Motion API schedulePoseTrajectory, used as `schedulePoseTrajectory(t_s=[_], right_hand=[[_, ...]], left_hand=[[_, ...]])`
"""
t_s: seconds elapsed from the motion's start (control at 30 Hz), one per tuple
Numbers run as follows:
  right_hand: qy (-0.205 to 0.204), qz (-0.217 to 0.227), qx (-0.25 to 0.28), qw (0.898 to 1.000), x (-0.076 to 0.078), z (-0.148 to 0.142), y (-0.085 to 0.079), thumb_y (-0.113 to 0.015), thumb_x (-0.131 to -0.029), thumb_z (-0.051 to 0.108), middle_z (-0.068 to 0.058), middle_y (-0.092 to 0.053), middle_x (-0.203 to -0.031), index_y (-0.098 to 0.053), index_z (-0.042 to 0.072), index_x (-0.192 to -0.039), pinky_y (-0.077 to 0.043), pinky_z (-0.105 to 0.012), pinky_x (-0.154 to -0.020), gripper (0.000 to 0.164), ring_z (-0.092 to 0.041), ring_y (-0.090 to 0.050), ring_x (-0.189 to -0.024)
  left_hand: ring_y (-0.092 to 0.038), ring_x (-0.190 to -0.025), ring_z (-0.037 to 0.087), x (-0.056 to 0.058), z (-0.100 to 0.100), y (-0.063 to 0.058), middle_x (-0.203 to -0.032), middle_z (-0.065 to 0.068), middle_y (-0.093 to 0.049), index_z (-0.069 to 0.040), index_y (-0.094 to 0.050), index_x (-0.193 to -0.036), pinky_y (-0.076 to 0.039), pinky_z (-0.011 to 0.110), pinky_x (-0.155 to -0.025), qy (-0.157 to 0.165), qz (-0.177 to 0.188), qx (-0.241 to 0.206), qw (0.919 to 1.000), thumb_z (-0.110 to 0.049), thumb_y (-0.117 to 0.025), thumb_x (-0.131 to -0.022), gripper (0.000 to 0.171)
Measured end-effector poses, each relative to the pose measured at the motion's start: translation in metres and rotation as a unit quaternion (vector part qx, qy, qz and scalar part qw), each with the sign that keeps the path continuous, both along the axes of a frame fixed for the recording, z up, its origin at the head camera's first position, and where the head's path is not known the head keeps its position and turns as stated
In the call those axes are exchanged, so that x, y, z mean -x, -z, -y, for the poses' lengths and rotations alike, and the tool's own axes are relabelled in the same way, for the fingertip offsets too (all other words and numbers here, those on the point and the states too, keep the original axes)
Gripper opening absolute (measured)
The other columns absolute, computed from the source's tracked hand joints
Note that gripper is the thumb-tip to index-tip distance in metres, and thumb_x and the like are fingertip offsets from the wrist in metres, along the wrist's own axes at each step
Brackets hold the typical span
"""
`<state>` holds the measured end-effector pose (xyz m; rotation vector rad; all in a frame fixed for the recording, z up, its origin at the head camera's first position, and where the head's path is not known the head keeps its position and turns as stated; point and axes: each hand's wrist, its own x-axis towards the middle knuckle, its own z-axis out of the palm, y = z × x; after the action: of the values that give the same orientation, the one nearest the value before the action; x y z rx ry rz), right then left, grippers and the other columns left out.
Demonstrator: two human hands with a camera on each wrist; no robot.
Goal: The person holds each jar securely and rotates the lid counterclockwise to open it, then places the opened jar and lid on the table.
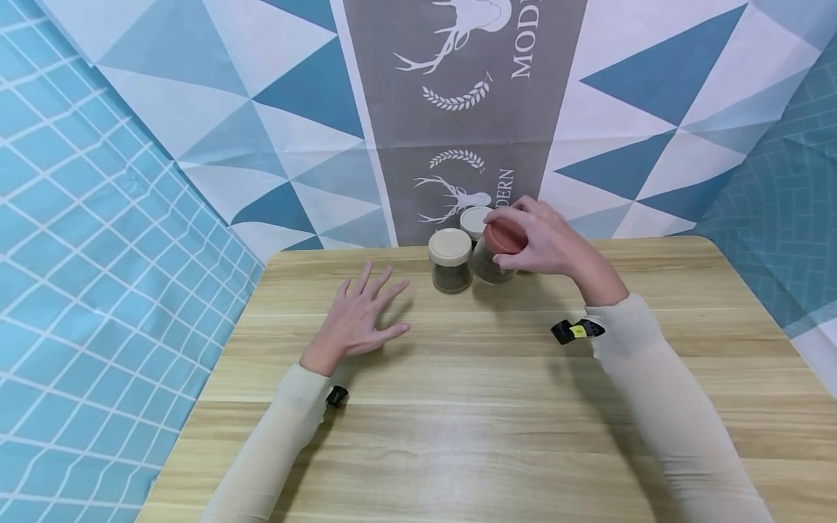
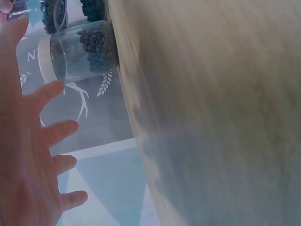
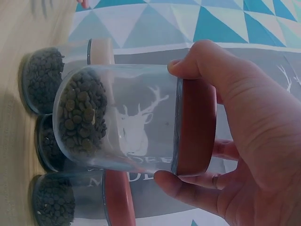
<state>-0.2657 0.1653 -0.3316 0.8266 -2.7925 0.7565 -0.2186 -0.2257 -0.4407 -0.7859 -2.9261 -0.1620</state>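
My right hand (image 1: 546, 236) grips a clear jar by its reddish-brown lid (image 1: 506, 236), thumb and fingers around the lid's sides. In the right wrist view this jar (image 3: 141, 117) holds dark pellets in its lower part, and its base looks raised off the table. Close beside it stand a cream-lidded jar (image 1: 450, 260) and, farther back, a second cream-lidded jar (image 1: 476, 220). Another red-lidded jar (image 3: 56, 200) shows in the right wrist view, mostly hidden in the head view. My left hand (image 1: 356, 316) is held over the table with fingers spread, touching no jar.
The wooden table (image 1: 445, 407) ends just behind the jars at a patterned cloth backdrop (image 1: 314, 94) with triangles and a grey deer panel. Blue tiled-pattern sheets (image 1: 98, 290) hang at the left and right. Each wrist carries a small black device (image 1: 575, 331).
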Motion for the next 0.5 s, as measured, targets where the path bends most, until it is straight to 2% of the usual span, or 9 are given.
schedulePoseTrajectory(t_s=[0.5], right_hand=[[0.026,-0.029,0.100,0.994,-0.009,-0.008,0.013,-0.089,-0.087,0.025,-0.019,-0.065,-0.132,-0.071,0.022,-0.145,-0.058,-0.054,-0.088,0.061,-0.037,-0.064,-0.114]], left_hand=[[-0.015,-0.178,0.047,-0.001,0.001,0.003,-0.188,0.009,-0.029,-0.034,-0.038,-0.177,-0.025,0.083,-0.134,-0.002,0.005,-0.008,1.0000,-0.074,-0.054,-0.099,0.089]])
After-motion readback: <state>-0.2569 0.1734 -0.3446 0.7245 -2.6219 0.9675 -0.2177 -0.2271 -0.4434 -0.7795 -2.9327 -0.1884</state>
